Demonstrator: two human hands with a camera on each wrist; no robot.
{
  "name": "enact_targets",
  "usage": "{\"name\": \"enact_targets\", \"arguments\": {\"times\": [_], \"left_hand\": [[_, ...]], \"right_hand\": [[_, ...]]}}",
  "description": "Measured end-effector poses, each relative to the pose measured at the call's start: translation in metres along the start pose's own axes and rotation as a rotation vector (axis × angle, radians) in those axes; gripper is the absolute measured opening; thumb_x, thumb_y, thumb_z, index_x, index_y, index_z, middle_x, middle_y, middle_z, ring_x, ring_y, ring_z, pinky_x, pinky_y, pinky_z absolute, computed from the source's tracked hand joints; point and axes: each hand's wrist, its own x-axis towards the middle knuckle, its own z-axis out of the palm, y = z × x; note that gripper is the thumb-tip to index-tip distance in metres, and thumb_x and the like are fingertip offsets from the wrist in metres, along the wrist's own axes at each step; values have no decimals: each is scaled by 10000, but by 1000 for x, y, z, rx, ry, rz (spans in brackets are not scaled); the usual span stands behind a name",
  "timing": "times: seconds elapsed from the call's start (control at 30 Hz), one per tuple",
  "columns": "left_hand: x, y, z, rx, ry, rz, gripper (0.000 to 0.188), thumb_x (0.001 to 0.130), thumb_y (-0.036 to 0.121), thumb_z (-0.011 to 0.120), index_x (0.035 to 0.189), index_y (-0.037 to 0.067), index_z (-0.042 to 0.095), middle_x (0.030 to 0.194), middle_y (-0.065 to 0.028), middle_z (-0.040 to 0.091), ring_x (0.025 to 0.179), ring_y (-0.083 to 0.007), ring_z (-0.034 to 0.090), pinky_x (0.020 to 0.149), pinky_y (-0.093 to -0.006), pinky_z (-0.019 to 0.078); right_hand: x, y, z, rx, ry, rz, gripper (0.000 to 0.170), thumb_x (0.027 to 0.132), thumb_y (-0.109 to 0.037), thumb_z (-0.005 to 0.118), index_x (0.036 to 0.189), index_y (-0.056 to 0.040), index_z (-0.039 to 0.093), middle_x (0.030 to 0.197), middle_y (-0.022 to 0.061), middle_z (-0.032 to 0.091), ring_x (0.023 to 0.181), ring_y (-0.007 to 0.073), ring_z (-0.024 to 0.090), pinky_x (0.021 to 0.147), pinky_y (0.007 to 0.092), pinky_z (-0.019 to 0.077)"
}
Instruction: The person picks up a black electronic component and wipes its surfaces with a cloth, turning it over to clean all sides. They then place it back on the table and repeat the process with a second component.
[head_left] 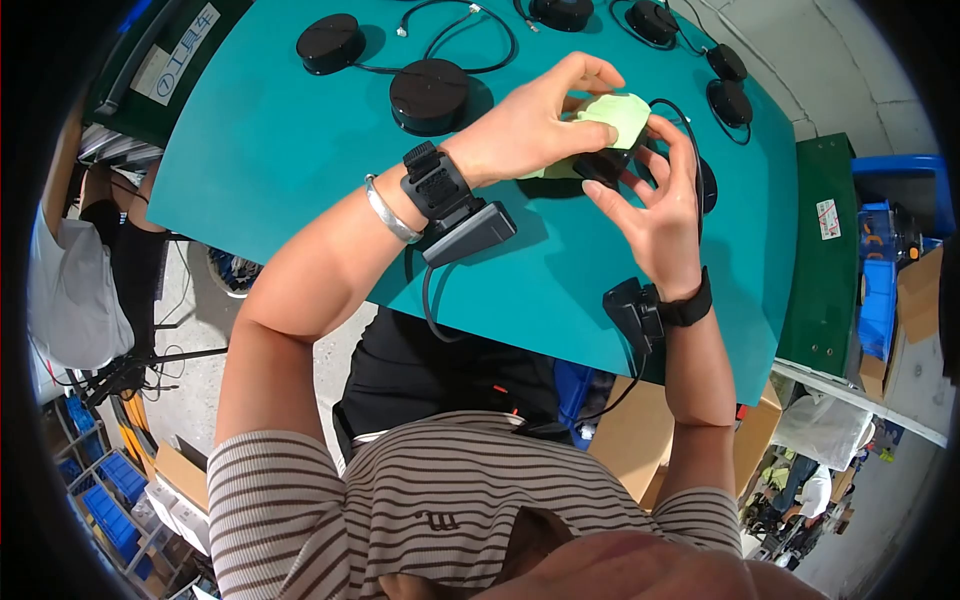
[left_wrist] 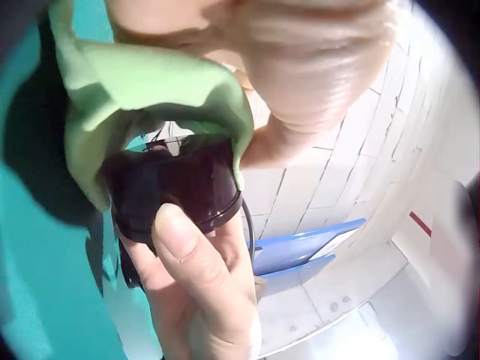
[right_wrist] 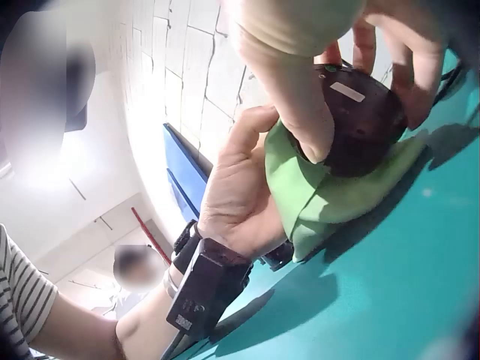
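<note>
A round black puck-shaped device [head_left: 600, 164] is held up over the table by both hands. The left hand [head_left: 535, 125] pinches a light green cloth [head_left: 622, 113] against its top. Fingers and thumb of the right hand [head_left: 667, 215] grip the device from the other side. In the left wrist view the cloth [left_wrist: 150, 75] drapes over the glossy black device [left_wrist: 176, 184], with the right thumb on its side. The right wrist view shows a small white label on the flat face of the device [right_wrist: 360, 124], the cloth [right_wrist: 315, 195] lying along its edge.
More black round devices with cables lie on the teal table [head_left: 300, 180], two at the upper left [head_left: 330, 44] [head_left: 429, 97] and several at the upper right. One sits partly behind the right hand. A green cabinet [head_left: 825, 250] and blue bins [head_left: 877, 300] stand at the right.
</note>
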Motion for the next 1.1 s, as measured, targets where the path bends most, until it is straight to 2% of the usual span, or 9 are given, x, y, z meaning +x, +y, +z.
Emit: {"name": "enact_targets", "arguments": {"times": [0.03, 0.1, 0.13, 0.23, 0.47, 0.7, 0.8, 0.97, 1.1], "left_hand": [[1, -1, -2, 0, -2, -7, 430, 944, 170, 617, 1347, 74, 503, 1298, -91, 522, 1173, -167, 528, 975, -326, 454], [4, -2, -8, 330, -53, 35, 273, 909, 135, 682, 1165, 70, 612, 1255, -70, 537, 1132, -151, 546, 960, -327, 468], [3, -4, -6, 287, -31, 68, 200, 897, 154, 710, 1074, 68, 672, 1242, -52, 546, 1095, -146, 563, 939, -322, 480], [3, -3, -7, 446, -24, 169, 189, 891, 157, 721, 1050, 59, 688, 1205, -41, 568, 1061, -146, 585, 914, -312, 491], [3, -8, -7, 370, 125, 91, 151, 904, 168, 713, 983, 39, 710, 1066, -33, 631, 961, -135, 622, 870, -288, 491], [1, 2, -7, 335, 81, 61, 141, 887, 169, 730, 958, 51, 701, 1014, -20, 615, 913, -117, 606, 836, -277, 488], [1, 8, -7, 453, -4, 124, 122, 867, 138, 728, 938, 47, 691, 978, -18, 602, 881, -111, 600, 796, -264, 491], [2, 6, -5, 532, 155, 117, 121, 833, 108, 729, 921, 34, 689, 951, -25, 601, 830, -117, 597, 733, -262, 502], [-1, 12, -4, 569, 23, 181, 132, 823, 121, 744, 912, 34, 701, 917, -28, 603, 824, -128, 600, 737, -275, 504]], "right_hand": [[0, 2, 0, 29, -31, 47, 783, 738, 13, 817, 1379, -19, 368, 1290, 124, 357, 1165, 277, 550, 956, 404, 558], [0, 7, -2, 66, -41, 96, 779, 745, 4, 811, 1382, -22, 363, 1294, 123, 334, 1197, 290, 529, 990, 421, 534], [0, 7, -2, 49, -51, 104, 781, 745, -2, 811, 1384, -22, 362, 1297, 124, 337, 1204, 295, 524, 1000, 429, 527], [0, 9, -2, 38, -60, 121, 787, 744, -11, 810, 1389, -23, 359, 1306, 129, 340, 1220, 304, 514, 1017, 442, 513], [2, 9, -4, 31, -102, 107, 786, 746, -19, 806, 1395, -29, 363, 1323, 135, 348, 1245, 317, 502, 1016, 452, 507], [3, 10, -5, 21, -100, 117, 786, 752, -76, 824, 1391, -30, 368, 1313, 130, 366, 1236, 312, 512, 1015, 460, 503], [4, 11, -5, 26, -80, 168, 782, 759, -112, 836, 1386, -25, 376, 1311, 123, 385, 1221, 309, 528, 1009, 461, 506], [4, 7, -3, 19, -70, 136, 719, 761, -137, 849, 1345, -27, 445, 1306, 117, 415, 1198, 301, 551, 982, 437, 524], [4, 7, -5, 100, -48, 153, 696, 758, -131, 849, 1333, -35, 468, 1297, 111, 414, 1177, 290, 557, 974, 419, 528]]}}
